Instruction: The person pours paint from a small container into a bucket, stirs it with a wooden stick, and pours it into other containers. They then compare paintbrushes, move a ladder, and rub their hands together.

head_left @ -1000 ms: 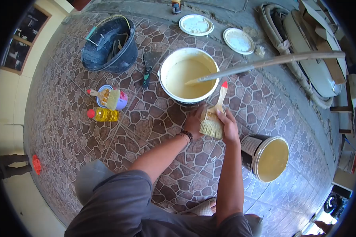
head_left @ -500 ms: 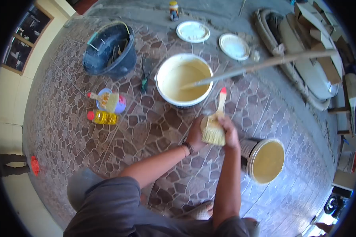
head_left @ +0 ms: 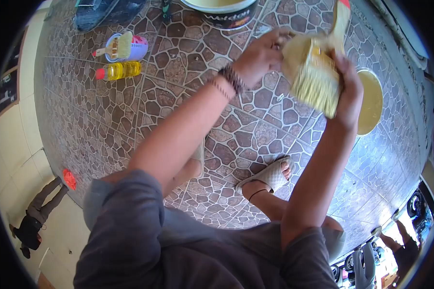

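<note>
A wide paintbrush (head_left: 318,84) with pale bristles and a red-tipped wooden handle is in my right hand (head_left: 350,91), its bristles pointing down toward me. The fingers of that hand curl around the brush's right side. My left hand (head_left: 260,58), with a braided bracelet at the wrist, is at the brush's left side. Its fingers are bent against a pale, smooth piece of material (head_left: 294,50) that lies along the brush; what this is I cannot make out. Beyond the hands stands a paint bucket (head_left: 226,19), cut off by the upper edge.
A second bucket (head_left: 370,103) with cream contents is partly behind my right hand. To the left, a smaller brush (head_left: 120,47) rests across a purple-pink can (head_left: 136,48), beside a yellow bottle (head_left: 123,71). A dark tub (head_left: 106,14) is at the upper left. Other people are at both edges.
My view has tilted down and closer, so the lids and stick have left the frame. Both hands and the brush appear higher and farther right, with my left hand farther from the bristles.
</note>
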A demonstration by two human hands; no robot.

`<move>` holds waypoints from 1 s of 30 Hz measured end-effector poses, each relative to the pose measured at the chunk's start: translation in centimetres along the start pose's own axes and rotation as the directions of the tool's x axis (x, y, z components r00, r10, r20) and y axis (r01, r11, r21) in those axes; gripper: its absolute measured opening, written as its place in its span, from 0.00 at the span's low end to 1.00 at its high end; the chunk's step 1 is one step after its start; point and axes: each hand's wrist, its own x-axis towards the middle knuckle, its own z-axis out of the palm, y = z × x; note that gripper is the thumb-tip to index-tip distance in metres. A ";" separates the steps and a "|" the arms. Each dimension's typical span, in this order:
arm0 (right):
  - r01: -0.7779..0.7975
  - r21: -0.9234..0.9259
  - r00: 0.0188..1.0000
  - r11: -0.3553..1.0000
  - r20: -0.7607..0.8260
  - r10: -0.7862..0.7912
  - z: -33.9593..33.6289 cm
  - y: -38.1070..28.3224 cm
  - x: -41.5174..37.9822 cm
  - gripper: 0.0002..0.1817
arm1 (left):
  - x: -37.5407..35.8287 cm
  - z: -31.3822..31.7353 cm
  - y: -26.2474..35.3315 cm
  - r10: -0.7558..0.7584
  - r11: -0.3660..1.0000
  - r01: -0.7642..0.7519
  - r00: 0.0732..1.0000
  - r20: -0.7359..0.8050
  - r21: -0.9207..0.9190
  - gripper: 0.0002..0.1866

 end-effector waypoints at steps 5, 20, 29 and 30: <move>-0.020 -0.076 0.992 0.997 0.126 0.030 1.4 -2.5 -6.6 0.42 | -6.2 4.8 1.1 0.053 0.977 -0.087 0.984 -0.172 -0.194 0.18; -0.434 -0.160 0.865 0.886 0.200 0.460 23.8 -30.3 -29.5 0.40 | -30.7 25.5 21.8 0.380 0.894 -0.114 0.704 -0.599 0.434 0.13; -0.319 -0.276 0.839 0.907 0.363 0.406 44.1 -34.7 -36.2 0.31 | -44.8 18.1 41.0 0.423 0.826 -0.102 0.762 -0.491 0.554 0.11; -0.348 -0.277 0.822 0.896 0.370 0.433 46.0 -34.0 -36.3 0.30 | -45.9 16.5 41.6 0.371 0.877 -0.101 0.764 -0.528 0.470 0.12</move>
